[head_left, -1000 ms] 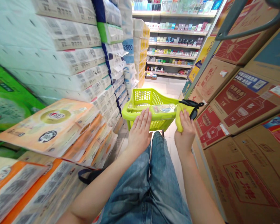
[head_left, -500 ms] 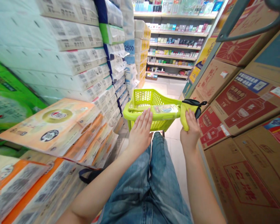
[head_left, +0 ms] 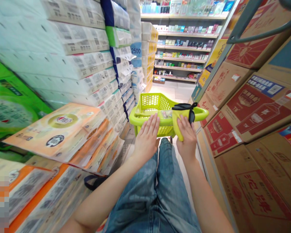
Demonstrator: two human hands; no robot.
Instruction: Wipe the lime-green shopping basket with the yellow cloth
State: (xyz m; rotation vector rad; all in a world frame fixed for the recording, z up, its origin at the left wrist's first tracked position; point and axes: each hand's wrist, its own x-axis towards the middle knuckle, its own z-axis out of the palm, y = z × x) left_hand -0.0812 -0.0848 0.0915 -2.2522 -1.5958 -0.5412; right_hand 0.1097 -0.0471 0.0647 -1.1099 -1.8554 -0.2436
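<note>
A lime-green plastic shopping cart (head_left: 152,99) with a perforated basket stands just ahead of my legs. My left hand (head_left: 147,137) lies on its front handle bar (head_left: 200,114), fingers stretched out and close together over the bar. Bunched under the fingers of my right hand (head_left: 187,139) is a yellow cloth (head_left: 176,122) with black trim and a black loop, pressed over the bar right of centre. The cloth covers part of a label (head_left: 166,114) on the handle. My right palm is hidden from view.
Stacked tissue packs (head_left: 87,61) rise along the left, with orange-and-white packs (head_left: 55,129) jutting out lower down. Cardboard cartons (head_left: 254,103) line the right side, below a dark metal handle (head_left: 257,35). Shelves of small products (head_left: 181,42) stand at the aisle's far end.
My right hand has slid left along the handle with the yellow cloth, baring the bar's right end. My left hand stays on the bar.
</note>
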